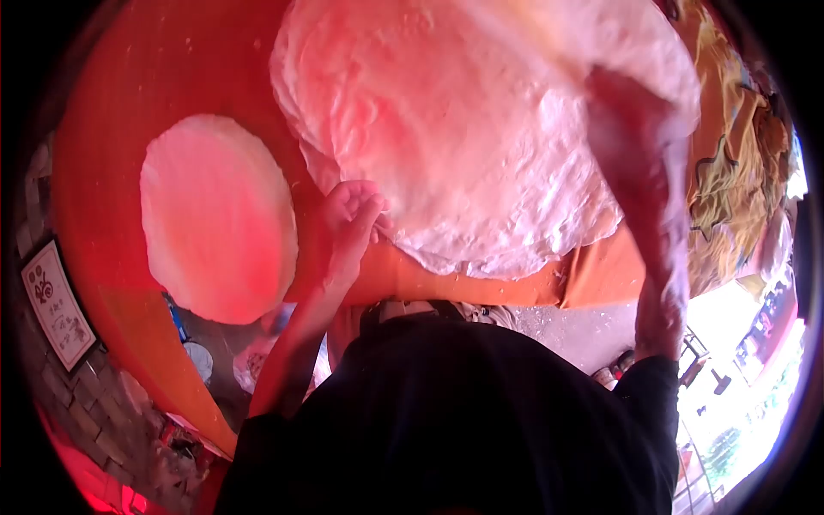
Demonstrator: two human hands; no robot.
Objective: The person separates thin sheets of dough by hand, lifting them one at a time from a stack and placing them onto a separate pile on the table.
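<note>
A large, thin sheet of dough [455,137], wrinkled and floury at its edge, lies across the middle of the orange-red covered table. My left hand [356,206] is at its near left edge, with thumb and curled fingers pinching the rim. On the other side, my right arm reaches forward over the sheet. My right hand [554,43] is smeared by motion and bright light near the top, so its fingers cannot be made out. To the left lies a smaller, smooth oval dough sheet [219,219], apart from both hands.
The orange-red table cover [103,197] curves round in front of me. A crumpled yellow patterned cloth [730,163] lies at the right. A framed sign [58,305] stands on the brick floor at the left. Below the table edge sits a pale round container [199,360].
</note>
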